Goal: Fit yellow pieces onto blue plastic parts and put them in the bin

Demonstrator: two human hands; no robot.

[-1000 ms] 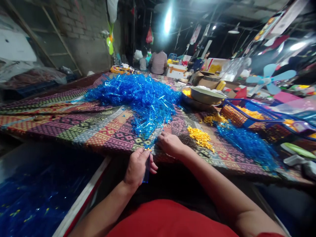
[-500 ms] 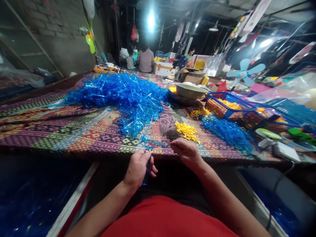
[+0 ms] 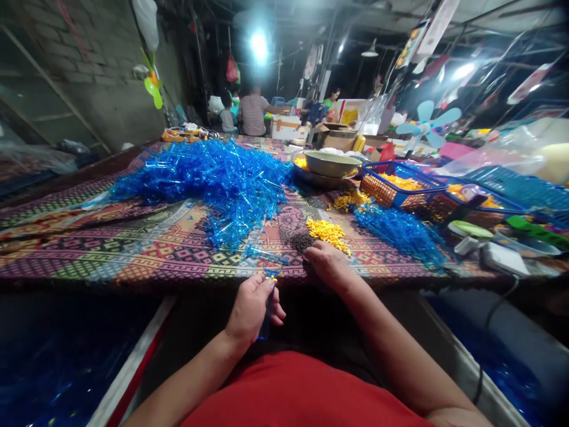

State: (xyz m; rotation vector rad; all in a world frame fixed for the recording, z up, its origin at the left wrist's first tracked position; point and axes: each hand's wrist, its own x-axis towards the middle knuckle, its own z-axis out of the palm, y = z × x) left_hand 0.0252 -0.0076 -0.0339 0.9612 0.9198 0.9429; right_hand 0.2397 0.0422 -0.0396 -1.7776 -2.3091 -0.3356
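My left hand is closed around a translucent blue plastic piece, held upright at the table's front edge. A small yellow part sits near its top, by my thumb. My right hand reaches down at the near edge of a pile of tiny dark pieces, fingers pinched together. Whatever lies between those fingertips is too small or hidden to make out. Just behind that hand spreads a pile of small yellow parts. Loose blue pieces lie on the cloth beyond my left hand.
A big heap of blue plastic pieces covers the table's left and middle. To the right are a smaller blue pile, a metal bowl, blue baskets of yellow parts and a fan. People sit at the back.
My right hand has moved down to the dark pile. The left hand still grips the blue piece, hardly shifted. The whole view has swung slightly to the right.
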